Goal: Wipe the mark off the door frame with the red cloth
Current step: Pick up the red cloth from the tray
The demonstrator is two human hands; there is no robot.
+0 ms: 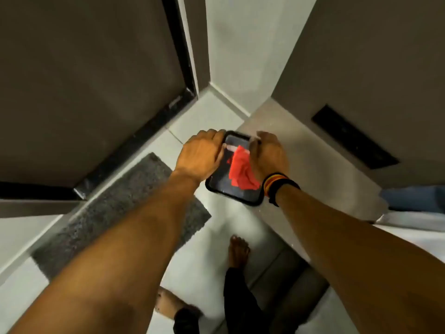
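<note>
The red cloth [242,171] hangs crumpled from under my right hand [268,155] and drapes over the screen of a black-cased phone [231,189]. My right hand holds the cloth against the phone's right edge. My left hand [201,154] grips the phone's left upper edge. Both hands are out in front of me at mid-frame, above the floor. A dark brown door [84,80] with a black frame strip [183,51] stands to the left. I cannot make out a mark on the frame.
A grey mat [115,213] lies on the pale tiled floor [209,116] by the door's black threshold [134,143]. A brown wall panel [373,68] with a black slot [352,137] rises on the right. My bare feet [238,249] are below the phone.
</note>
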